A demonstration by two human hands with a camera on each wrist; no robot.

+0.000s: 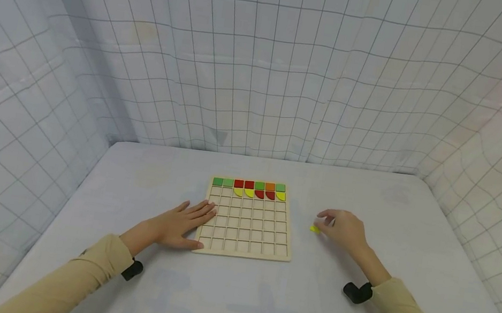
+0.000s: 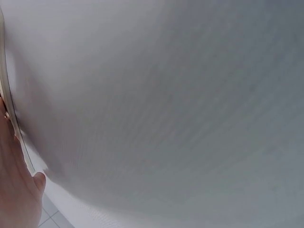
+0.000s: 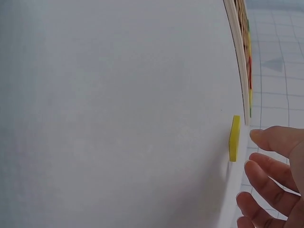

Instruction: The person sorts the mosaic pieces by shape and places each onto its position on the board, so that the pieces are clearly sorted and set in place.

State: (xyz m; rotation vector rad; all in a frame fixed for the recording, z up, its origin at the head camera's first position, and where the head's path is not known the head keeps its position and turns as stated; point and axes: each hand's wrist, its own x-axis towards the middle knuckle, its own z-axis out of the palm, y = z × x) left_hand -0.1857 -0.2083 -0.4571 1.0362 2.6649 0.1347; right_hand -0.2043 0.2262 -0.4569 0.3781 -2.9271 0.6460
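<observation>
A square wooden board with a grid of shallow cells lies on the table. Flat tiles in green, red and orange fill its far row. Below them in the second row lie several yellow and red rounded pieces, such as the yellow piece. My left hand rests with fingers spread on the board's left edge. To the right of the board, a small yellow piece lies on the table. Over it hovers my right hand, thumb and fingers bent and apart, with a gap to the piece in the right wrist view.
A white cloth covers the table. White curtains with a dark grid pattern hang behind it and along both sides. Each wrist carries a black camera, like the right wrist camera.
</observation>
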